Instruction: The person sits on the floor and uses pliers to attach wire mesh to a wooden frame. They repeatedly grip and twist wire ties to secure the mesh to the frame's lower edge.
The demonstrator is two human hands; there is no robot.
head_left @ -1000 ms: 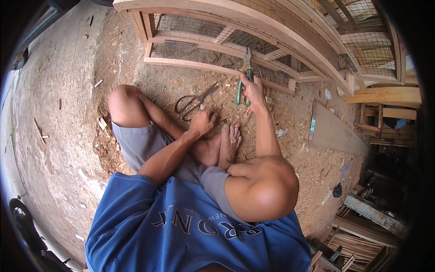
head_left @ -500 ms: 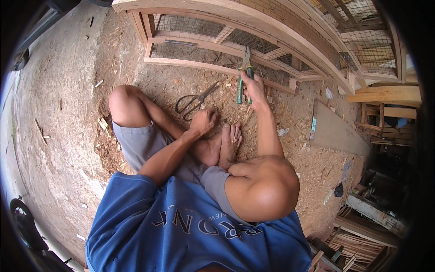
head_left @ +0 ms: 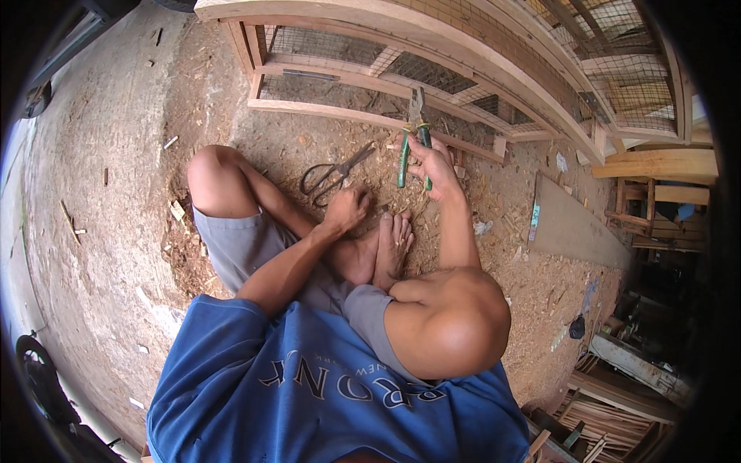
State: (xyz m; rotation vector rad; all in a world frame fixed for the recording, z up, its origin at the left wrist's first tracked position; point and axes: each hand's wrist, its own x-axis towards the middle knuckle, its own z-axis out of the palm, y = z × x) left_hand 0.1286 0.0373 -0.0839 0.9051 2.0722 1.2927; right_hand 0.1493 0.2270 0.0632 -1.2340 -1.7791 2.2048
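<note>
Seated cross-legged on a floor of sawdust and wood chips, we hold a pair of green-handled pliers upright in our right hand, the fingers wrapped shut around both handles and the metal nose pointing up at the lower rail of a wooden cage frame covered in wire mesh. The tool stands just before that rail, close enough that its tip appears to meet the wood or the wire there, though we cannot tell which. Holding it by the far end of the handles likely gives us leverage at the nose. Our left hand is down at the ground beside our bare feet, curled into a loose fist; whether it pinches something small out of the chips we cannot tell, as the fingers hide the palm. A pair of dark metal shears lies flat on the sawdust just beyond that hand, handles toward us, probably left there for easy reach. To the right, a flat board rests on the ground, well apart from the work, and stacked timber fills the far right edge
</note>
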